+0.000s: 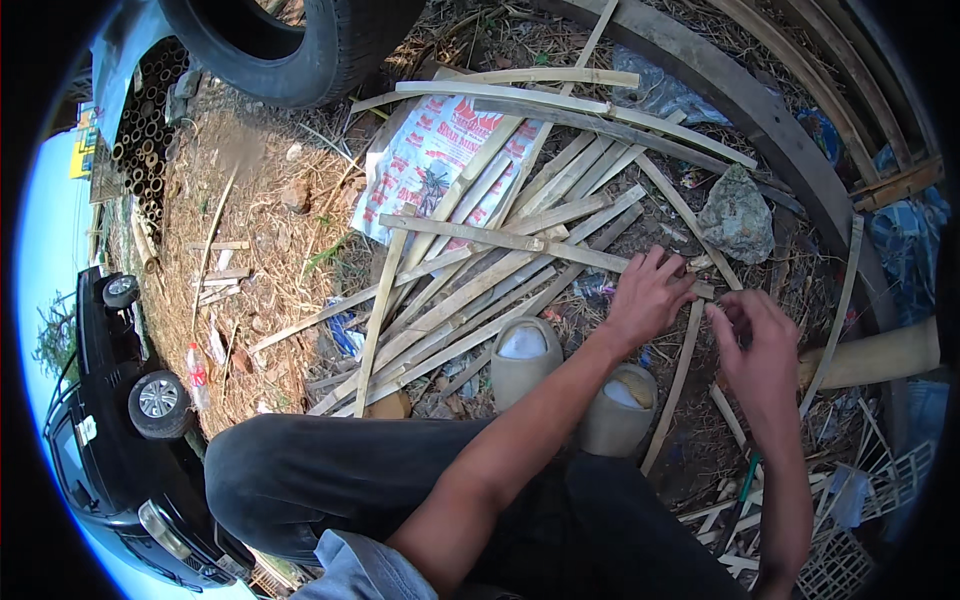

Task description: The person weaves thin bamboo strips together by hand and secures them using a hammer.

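Observation:
A long flat bamboo strip [500,236] reaches from the middle of the pile to my left hand [652,297]. My left fingers are wrapped over it near its right end. Just past that end, my right hand [757,335] is curled with thumb and fingertips close together. Whatever lies in those fingertips is too small to make out. Beneath the held end, a second bamboo strip [677,385] slants down beside my sandal [618,425]. Many more split strips [480,290] lie crossed on the ground beyond my feet.
A printed sack [400,165] lies under the strips. A grey rock [736,215] and a thick bamboo pole [875,362] are at the right, with a plastic crate [838,565] below. A tyre [330,60] stands far off. A dark car [110,450] is at the left.

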Demonstrator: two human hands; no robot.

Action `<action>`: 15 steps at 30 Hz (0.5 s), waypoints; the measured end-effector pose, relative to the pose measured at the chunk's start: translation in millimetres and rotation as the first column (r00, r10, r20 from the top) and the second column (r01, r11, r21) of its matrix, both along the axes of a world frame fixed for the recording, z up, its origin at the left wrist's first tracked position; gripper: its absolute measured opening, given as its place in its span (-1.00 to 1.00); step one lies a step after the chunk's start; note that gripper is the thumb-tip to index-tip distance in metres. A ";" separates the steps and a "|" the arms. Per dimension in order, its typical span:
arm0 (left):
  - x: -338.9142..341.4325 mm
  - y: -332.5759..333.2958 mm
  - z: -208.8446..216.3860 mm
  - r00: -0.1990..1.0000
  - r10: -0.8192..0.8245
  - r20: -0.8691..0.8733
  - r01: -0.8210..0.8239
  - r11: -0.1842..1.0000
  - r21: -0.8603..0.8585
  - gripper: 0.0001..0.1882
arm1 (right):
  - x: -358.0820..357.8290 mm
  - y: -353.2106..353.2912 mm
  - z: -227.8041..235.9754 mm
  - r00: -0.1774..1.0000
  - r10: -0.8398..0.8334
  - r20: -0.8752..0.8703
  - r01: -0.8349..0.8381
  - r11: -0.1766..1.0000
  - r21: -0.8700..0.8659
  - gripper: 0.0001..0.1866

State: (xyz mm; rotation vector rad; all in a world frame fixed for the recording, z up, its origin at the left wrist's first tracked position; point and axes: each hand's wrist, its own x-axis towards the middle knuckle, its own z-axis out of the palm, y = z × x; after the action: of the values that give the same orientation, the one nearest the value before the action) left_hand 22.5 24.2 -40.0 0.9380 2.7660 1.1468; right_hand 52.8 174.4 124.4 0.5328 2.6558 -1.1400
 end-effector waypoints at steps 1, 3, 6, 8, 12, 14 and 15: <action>0.9 -10.5 -0.1 1.000 -0.009 0.006 0.009 1.000 -0.028 -0.79 | -17.3 -7.4 14.1 0.950 0.290 -0.115 -0.277 0.954 0.113 -0.79; 5.4 -16.8 -8.7 0.995 -0.041 0.091 0.051 0.993 -0.110 -0.78 | -47.6 -26.5 25.3 0.739 0.649 -0.180 -0.601 0.756 0.259 -0.82; 17.0 8.9 -24.5 0.804 -0.111 0.584 -0.304 0.768 0.564 -0.71 | -95.6 -85.4 1.8 0.601 0.798 -0.036 -0.752 0.581 0.311 -0.86; 8.0 24.5 -9.0 0.909 -0.079 0.409 -0.125 0.884 0.450 -0.69 | -138.9 -141.4 -45.9 0.602 0.796 -0.060 -0.757 0.593 0.273 -0.88; -1.2 3.4 -2.8 0.999 -0.032 0.028 0.031 0.999 0.028 -0.69 | -195.2 -299.0 -126.1 0.760 0.495 -0.421 -0.450 0.869 0.207 -0.87; -5.7 8.2 0.4 1.000 -0.008 0.022 0.007 0.999 0.052 -0.71 | -208.3 -325.1 -138.7 0.805 0.496 -0.325 -0.415 0.863 0.289 -0.84; -6.0 12.4 0.9 0.998 -0.045 0.051 0.040 0.994 0.100 -0.71 | -211.1 -329.4 -147.5 0.835 0.509 -0.206 -0.427 0.838 0.340 -0.81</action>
State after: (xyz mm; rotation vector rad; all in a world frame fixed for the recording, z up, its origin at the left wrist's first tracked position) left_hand 16.5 36.6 -39.2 0.9552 2.6560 1.2934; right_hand -158.3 -154.9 -23.1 -0.2865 2.9681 -0.7377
